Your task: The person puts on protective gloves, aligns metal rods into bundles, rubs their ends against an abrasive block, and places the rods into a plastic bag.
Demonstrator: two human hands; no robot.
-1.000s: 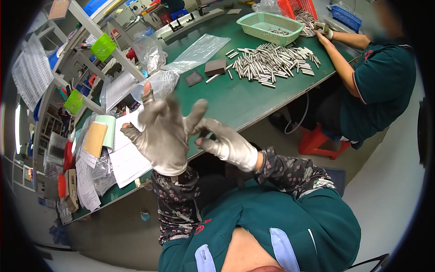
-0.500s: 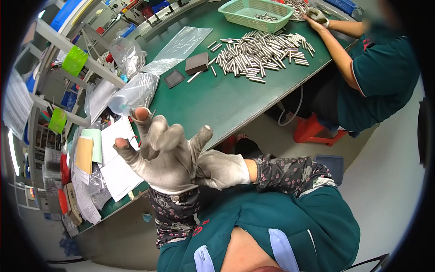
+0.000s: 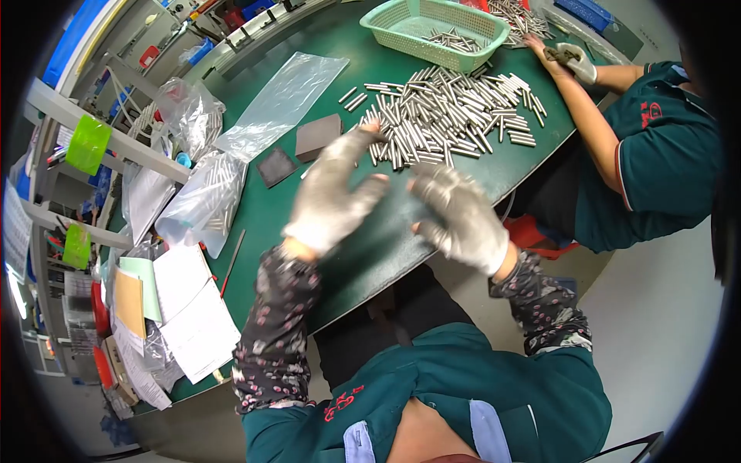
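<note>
Both hands wear grey-white gloves with bare fingertips. My left hand (image 3: 333, 189) is over the green table (image 3: 270, 208), fingers apart and somewhat blurred, with nothing held; its fingertips are near the left edge of a pile of metal pins (image 3: 444, 112). My right hand (image 3: 461, 216) is above the table's front edge, just below the pile, its thumb apart from the fingers and nothing visible in it. Close to my left hand lie a dark grey block (image 3: 317, 137) and a flat dark square (image 3: 275, 167).
A green basket (image 3: 378, 35) with some pins stands behind the pile. A co-worker's hands (image 3: 567, 60) are by more pins at the upper right. Plastic bags (image 3: 204, 197), papers (image 3: 189, 309) and a shelf frame (image 3: 139, 147) are at the left.
My hands, together at the glove before, have come apart and moved forward over the table towards the pins. The view has shifted, and the co-worker's body has moved slightly right.
</note>
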